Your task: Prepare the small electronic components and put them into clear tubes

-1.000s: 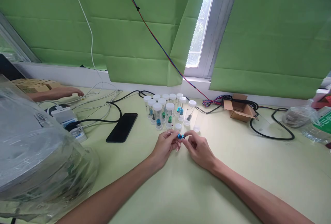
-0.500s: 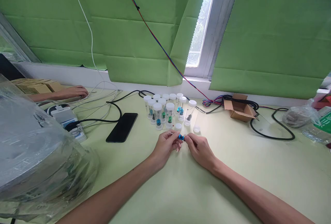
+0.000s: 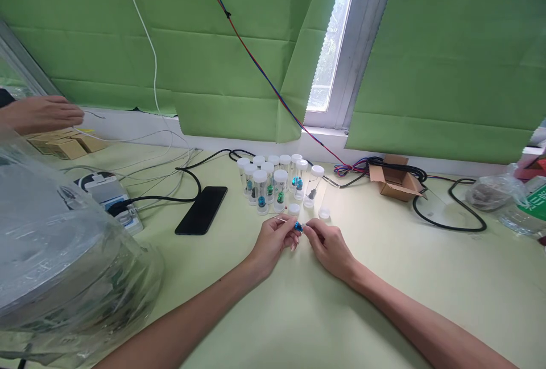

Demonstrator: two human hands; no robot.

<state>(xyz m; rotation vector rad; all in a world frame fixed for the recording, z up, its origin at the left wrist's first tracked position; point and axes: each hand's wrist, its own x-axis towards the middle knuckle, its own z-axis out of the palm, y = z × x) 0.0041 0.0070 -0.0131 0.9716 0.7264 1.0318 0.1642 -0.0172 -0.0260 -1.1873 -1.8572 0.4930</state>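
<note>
Fingers closed, my left hand [image 3: 273, 244] pinches a small shiny blue piece [image 3: 298, 226]. A thin pale needle-like rod extends to the left from that hand. My right hand [image 3: 329, 244] is closed too, its thumb and index finger pinched at the right end of the blue piece; its fingertips hide that end. Just beyond my hands, several clear tubes with white caps [image 3: 280, 190] stand upright, holding blue, green or grey pieces with thin stems. Two white caps, one on the left [image 3: 294, 208] and one on the right [image 3: 324, 212], lie in front of the tubes.
A black phone [image 3: 201, 210] and a power strip [image 3: 123, 210] with cables lie to the left. Nearer stands a large plastic-wrapped object [image 3: 77, 261]. Another person's hand [image 3: 46, 114] is above cardboard boxes [image 3: 66, 147]. An open carton [image 3: 396, 187] and black cable [image 3: 452, 227] are right.
The other person's hand has lifted from the table and moved left, with a thin wire at its fingers. My hands have barely moved; less of the blue piece shows between them.
</note>
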